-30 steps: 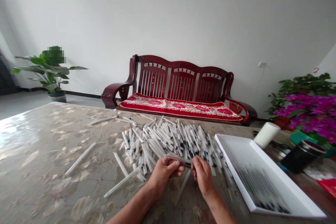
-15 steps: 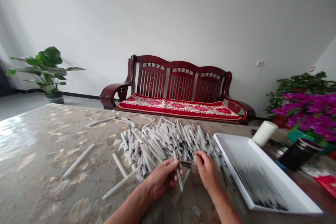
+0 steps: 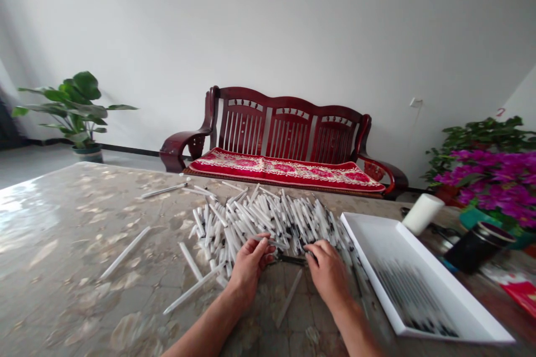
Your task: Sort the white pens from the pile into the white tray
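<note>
My left hand (image 3: 251, 262) is closed around a slim pale pen (image 3: 276, 244), its tip pointing right toward my other hand. My right hand (image 3: 329, 268) is pinched at the right of it, with a small dark piece (image 3: 310, 255) at the fingertips that I cannot make out clearly. Between the hands lie dark slender parts (image 3: 292, 260). Just beyond them spreads a big heap of whitish pens (image 3: 251, 217), some with black ends. A single translucent sleeve (image 3: 290, 297) rests on the table below the hands.
A white shallow box (image 3: 377, 284) at the right holds a row of pens with dark ends. Loose pens (image 3: 125, 252) lie at the left of the patterned table (image 3: 84, 223). Beyond the box stand a white roll (image 3: 422, 213), a black cup (image 3: 477, 245) and purple flowers (image 3: 494, 178).
The pen in my left hand has turned from pointing down toward me to lying nearly level, pointing right. My left hand has shifted slightly left and up; my right hand has turned inward.
</note>
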A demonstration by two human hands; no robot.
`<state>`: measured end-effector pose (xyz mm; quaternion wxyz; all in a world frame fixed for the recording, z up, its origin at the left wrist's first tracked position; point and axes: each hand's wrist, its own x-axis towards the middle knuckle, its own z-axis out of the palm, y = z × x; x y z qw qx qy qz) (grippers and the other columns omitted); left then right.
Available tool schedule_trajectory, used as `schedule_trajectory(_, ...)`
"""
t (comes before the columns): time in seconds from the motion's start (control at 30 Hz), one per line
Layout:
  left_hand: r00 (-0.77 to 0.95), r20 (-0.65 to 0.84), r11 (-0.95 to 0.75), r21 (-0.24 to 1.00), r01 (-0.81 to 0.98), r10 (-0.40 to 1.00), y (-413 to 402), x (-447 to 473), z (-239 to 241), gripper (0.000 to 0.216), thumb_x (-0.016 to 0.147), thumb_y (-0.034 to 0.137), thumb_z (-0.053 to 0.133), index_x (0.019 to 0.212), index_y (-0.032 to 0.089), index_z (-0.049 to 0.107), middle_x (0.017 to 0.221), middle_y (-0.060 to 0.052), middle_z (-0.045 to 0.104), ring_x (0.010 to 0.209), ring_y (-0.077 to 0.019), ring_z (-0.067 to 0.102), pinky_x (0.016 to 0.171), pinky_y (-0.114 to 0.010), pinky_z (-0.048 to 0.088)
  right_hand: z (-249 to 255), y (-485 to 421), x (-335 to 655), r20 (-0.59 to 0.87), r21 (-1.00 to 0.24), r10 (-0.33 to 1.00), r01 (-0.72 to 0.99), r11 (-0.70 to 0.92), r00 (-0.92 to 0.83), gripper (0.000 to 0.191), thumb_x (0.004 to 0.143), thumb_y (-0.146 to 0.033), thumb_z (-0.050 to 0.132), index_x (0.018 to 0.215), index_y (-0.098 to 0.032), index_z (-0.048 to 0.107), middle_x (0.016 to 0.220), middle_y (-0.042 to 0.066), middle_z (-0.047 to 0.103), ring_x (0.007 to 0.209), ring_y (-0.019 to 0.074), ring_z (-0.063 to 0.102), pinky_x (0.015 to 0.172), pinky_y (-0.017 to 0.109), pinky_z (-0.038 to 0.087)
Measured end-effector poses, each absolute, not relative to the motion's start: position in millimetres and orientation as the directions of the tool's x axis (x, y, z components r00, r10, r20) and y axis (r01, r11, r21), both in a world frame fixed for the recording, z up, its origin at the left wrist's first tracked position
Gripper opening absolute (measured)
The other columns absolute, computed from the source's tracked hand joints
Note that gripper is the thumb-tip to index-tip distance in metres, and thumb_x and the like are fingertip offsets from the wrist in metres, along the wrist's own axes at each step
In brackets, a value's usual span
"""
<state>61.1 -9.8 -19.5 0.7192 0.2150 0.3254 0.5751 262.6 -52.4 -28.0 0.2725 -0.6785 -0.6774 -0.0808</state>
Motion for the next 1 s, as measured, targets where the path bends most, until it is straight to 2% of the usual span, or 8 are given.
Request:
schedule_trajectory(0.2,0.118,-0.244,0.256,0.68,-0.687,0.963,-9.8,63.1,-19.0,0.044,0.05,0.033,0.097,0.08,0.013,0.072,0.07,0.0,0.068,0.062,-0.0111,0.065,0.053,-0.02,0.054,-24.3,-45.4,252.6,0.419,-0.111,0.908,0.993,0.025,0.024,0.016,0.089,-0.019,0.065,0.1,-0.026,0.074,0.098,0.005,0.067,0.095,0.0228,0.063,0.08,0.031,0.046)
schedule_trajectory(0.37,0.121,-0.246,0.259,0.664,-0.701,0.962,-9.6,63.3,-18.7,0.047,0.046,0.035,0.098,0.079,0.014,0.072,0.07,0.0,0.068,0.061,-0.011,0.066,0.052,-0.019,0.053,-19.2,-50.1,249.5,0.399,-0.078,0.916,0.997,-0.018,0.047,0.014,0.09,-0.017,0.062,0.09,-0.026,0.073,0.096,0.004,0.067,0.096,0.022,0.061,0.082,0.031,0.044)
schedule_trajectory(0.7,0.149,-0.218,0.26,0.681,-0.685,0.965,-10.8,63.3,-21.3,0.047,0.05,0.034,0.097,0.083,0.014,0.072,0.073,-0.002,0.072,0.065,-0.0127,0.068,0.056,-0.02,0.054,-12.0,-50.9,240.3,0.339,-0.005,0.94,0.999,-0.036,0.035,0.012,0.09,-0.016,0.063,0.09,-0.024,0.072,0.1,0.006,0.068,0.099,0.0242,0.062,0.084,0.032,0.044)
schedule_trajectory(0.77,0.149,-0.22,0.261,0.682,-0.683,0.964,-11.3,63.5,-20.6,0.047,0.049,0.035,0.097,0.083,0.013,0.071,0.073,-0.002,0.072,0.065,-0.0127,0.068,0.056,-0.02,0.054,-16.8,-50.1,242.6,0.367,-0.032,0.929,0.999,-0.033,0.042,0.013,0.089,-0.013,0.062,0.09,-0.023,0.071,0.098,0.006,0.07,0.098,0.0244,0.063,0.084,0.032,0.045)
schedule_trajectory(0.83,0.148,-0.22,0.261,0.686,-0.679,0.964,-12.0,63.6,-19.5,0.047,0.05,0.035,0.096,0.082,0.013,0.071,0.073,-0.002,0.072,0.065,-0.0131,0.068,0.056,-0.021,0.054,-24.8,-48.3,247.1,0.421,-0.112,0.905,0.993,-0.021,0.066,0.014,0.09,-0.013,0.059,0.091,-0.023,0.069,0.095,0.007,0.071,0.095,0.024,0.065,0.082,0.032,0.047)
schedule_trajectory(1.0,0.157,-0.215,0.264,0.696,-0.668,0.964,-13.1,63.9,-17.7,0.049,0.047,0.037,0.097,0.081,0.013,0.071,0.072,-0.003,0.072,0.065,-0.0136,0.068,0.057,-0.021,0.054,-44.5,-42.2,258.1,0.538,-0.512,0.81,0.854,0.092,0.235,0.024,0.096,-0.026,0.044,0.105,-0.023,0.067,0.097,0.009,0.075,0.09,0.0224,0.071,0.077,0.032,0.053)
